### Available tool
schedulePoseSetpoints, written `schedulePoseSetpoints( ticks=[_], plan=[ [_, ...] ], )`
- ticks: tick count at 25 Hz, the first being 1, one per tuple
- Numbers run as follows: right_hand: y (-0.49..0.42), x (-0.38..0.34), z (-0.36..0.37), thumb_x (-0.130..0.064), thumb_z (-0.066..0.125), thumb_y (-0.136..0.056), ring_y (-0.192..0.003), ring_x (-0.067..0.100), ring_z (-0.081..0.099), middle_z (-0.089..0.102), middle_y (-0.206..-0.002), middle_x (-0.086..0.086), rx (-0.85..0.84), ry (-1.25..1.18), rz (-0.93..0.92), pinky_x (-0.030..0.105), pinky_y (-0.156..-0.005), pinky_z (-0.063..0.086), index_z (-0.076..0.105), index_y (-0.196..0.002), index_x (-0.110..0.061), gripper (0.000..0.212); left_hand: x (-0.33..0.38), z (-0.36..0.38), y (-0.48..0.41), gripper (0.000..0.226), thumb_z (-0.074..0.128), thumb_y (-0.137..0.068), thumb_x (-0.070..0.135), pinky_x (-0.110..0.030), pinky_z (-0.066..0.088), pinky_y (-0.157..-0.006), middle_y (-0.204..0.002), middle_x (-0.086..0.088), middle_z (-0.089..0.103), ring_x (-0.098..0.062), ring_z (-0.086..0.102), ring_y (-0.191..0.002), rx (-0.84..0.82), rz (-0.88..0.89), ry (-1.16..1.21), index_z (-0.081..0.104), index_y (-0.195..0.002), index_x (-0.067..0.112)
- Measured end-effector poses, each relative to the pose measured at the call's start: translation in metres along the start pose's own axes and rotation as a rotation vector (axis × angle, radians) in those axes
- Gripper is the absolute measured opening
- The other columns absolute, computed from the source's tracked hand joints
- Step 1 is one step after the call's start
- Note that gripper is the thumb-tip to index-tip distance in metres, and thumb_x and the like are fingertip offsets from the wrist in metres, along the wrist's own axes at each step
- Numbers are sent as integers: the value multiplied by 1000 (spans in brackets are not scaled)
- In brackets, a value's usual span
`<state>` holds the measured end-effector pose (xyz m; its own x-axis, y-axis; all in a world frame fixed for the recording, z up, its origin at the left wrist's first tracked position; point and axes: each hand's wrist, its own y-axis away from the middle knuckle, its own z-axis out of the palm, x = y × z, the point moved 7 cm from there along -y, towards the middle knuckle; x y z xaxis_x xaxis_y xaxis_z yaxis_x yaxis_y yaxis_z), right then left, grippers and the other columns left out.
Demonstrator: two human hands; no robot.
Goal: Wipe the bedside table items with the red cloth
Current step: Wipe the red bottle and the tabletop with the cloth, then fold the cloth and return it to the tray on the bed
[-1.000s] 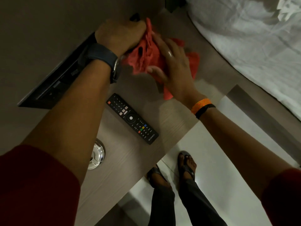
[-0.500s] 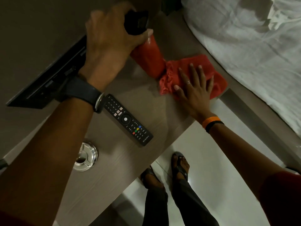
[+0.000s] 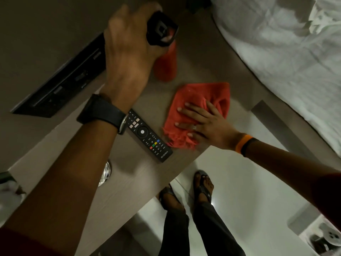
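Note:
My left hand grips a red bottle with a black cap, held tilted just above the far part of the wooden bedside table. The red cloth lies bunched on the table near its right edge. My right hand presses flat on the cloth, fingers spread. A black remote control lies on the table between my two arms, just left of the cloth.
A shiny metal ashtray sits partly hidden under my left forearm. A black switch panel is on the wall at left. The white bed lies to the right. My sandalled feet stand on pale floor below the table edge.
The cloth came off the bottle and went down onto the table. My right hand slid it toward the near edge, closer to the remote. My left hand keeps the bottle lifted.

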<state>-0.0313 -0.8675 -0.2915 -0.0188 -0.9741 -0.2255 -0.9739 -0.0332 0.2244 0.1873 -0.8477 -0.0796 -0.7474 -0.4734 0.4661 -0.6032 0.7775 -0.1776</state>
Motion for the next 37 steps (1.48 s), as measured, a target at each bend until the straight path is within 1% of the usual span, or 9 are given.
schedulePoseSetpoints(
  ticks=[8, 12, 14, 16, 19, 23, 27, 30, 37],
  plan=[
    [73, 6, -32, 5, 65, -79, -138, 31, 50, 56, -146, 5, 63, -253, 191, 49, -108, 49, 63, -130, -19, 57, 10, 15, 14, 73, 70, -87, 52, -26, 40, -103, -142, -10, 51, -23, 50, -131, -44, -152, -75, 42, -148, 23],
    [90, -4, -36, 20, 60, -81, -119, 22, 65, 56, -144, 7, 8, -507, 299, 4, -73, 51, 65, -128, -11, 56, 9, 13, 53, 81, 77, -82, 43, -32, 49, -105, -141, -16, 49, -24, 55, -126, 58, -243, 100, 40, -148, 12],
    [99, -20, -44, 21, 61, -82, -119, 20, 66, 56, -143, 10, 23, -672, 335, -6, -69, 46, 59, -132, -5, 56, -2, 24, 94, 47, 68, -92, 40, -38, 54, -94, -117, -15, 65, -23, 64, -103, 60, -375, 152, 60, -126, 10],
    [97, -55, -67, 15, 69, -77, -114, 24, 69, 61, -136, 16, 90, -689, 215, -2, -81, 49, 62, -128, 0, 53, -19, 68, 155, 46, 57, -97, 51, -41, 57, -84, -89, -14, 72, -28, 69, -86, -315, -735, 372, 70, -94, 7],
    [91, -129, -96, -5, 75, -75, -122, 27, 64, 71, -124, 9, 168, -421, -131, 39, -101, 56, 78, -102, -9, 28, -6, 101, 249, 59, 62, -82, 66, -34, 61, -81, -102, -6, 78, -21, 75, -95, -755, -1122, 986, 74, -111, 16],
    [97, -197, -112, -8, 69, -72, -130, 15, 57, 75, -120, -3, 191, -713, -171, 45, -119, 37, 80, -97, -18, 29, -35, 65, 314, 22, 73, -80, 50, -28, 61, -75, -96, 5, 82, -13, 78, -90, -422, -1124, 1135, 79, -94, 34],
    [94, -230, -112, -14, 64, -89, -91, 16, 69, 73, -98, -2, 528, -1283, 440, 22, -82, 56, 71, -100, -16, 12, -68, -16, 375, 20, 65, -80, 47, -20, 59, -76, -95, 9, 81, -7, 77, -92, -5, -1077, 1232, 79, -91, 38],
    [65, -296, -76, -53, 51, -85, -102, 16, 70, 74, -109, -15, 67, -1553, 812, 27, -90, 55, 68, -111, -27, 40, -90, -77, 424, 29, 63, -91, 38, -30, 59, -91, -115, -4, 77, -18, 72, -111, 235, -1024, 1432, 75, -113, 23],
    [-22, -484, -129, -8, 66, -91, -109, 12, 72, 75, -116, -1, -91, -1537, 294, 30, -90, 58, 56, -133, -24, 46, -150, -208, 561, 46, 61, -84, 10, -33, 60, -92, -117, -5, 72, -23, 69, -115, 506, -1016, 1499, 55, -129, 15]
  ],
)
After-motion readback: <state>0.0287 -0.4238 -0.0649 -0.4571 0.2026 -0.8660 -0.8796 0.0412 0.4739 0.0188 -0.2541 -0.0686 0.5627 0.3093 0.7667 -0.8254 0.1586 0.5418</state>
